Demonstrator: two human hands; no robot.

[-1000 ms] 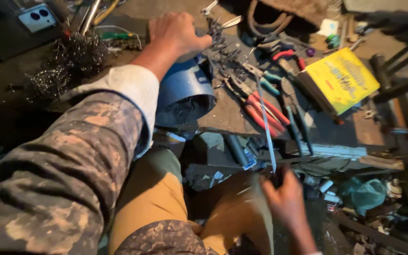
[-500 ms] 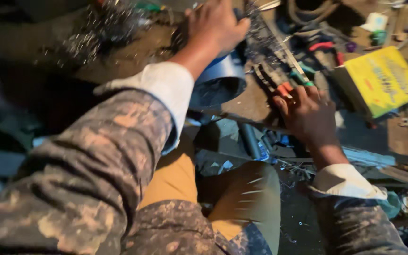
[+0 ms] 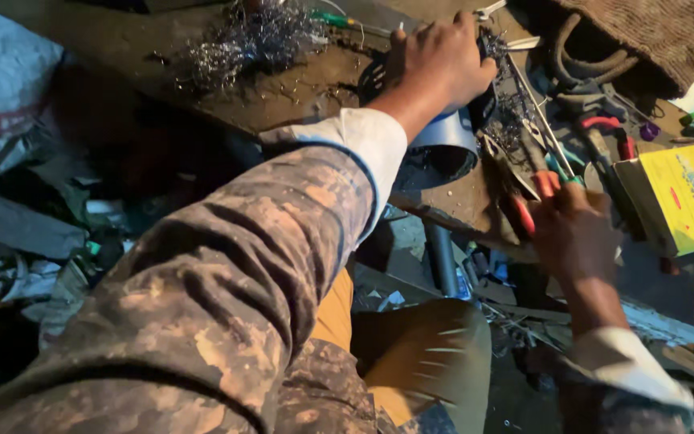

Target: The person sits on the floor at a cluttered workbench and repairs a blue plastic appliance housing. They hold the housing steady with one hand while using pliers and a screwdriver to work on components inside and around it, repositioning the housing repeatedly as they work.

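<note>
Right hand now lower, over red-handled pliers beside yellow box.

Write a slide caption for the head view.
Left hand presses a blue cylinder; right hand grips red-handled pliers.

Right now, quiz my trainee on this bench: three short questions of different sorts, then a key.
1. True or false: the left hand rests on top of the blue cylinder.
2. Which does the right hand reach? A) the wire scrap B) the pliers C) the yellow box
3. Fill in: the yellow box lies to the ____ of the right hand in the head view.

Key: 1 true; 2 B; 3 right.
</note>
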